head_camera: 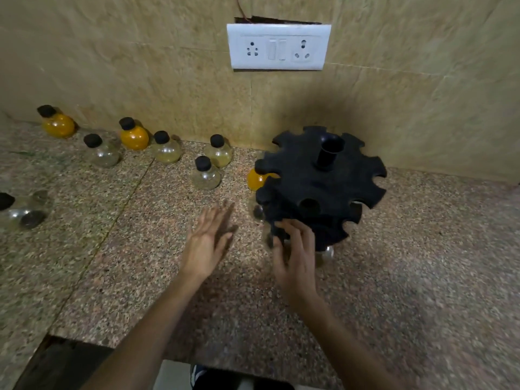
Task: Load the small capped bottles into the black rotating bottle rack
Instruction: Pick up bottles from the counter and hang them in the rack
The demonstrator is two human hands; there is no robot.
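Observation:
The black rotating rack stands on the counter at the right, with notched tiers and a central post. An orange bottle and a clear bottle hang in its left notches. My right hand is at the rack's lower front edge, fingers curled round a blurred clear black-capped bottle. My left hand hovers just left of it, fingers spread and holding nothing. Loose bottles stand along the wall: two orange bottles and several clear bottles.
More clear bottles lie at the far left edge. Behind the rack, a white socket panel is mounted on the tiled wall. The granite counter ends at a front edge near my body.

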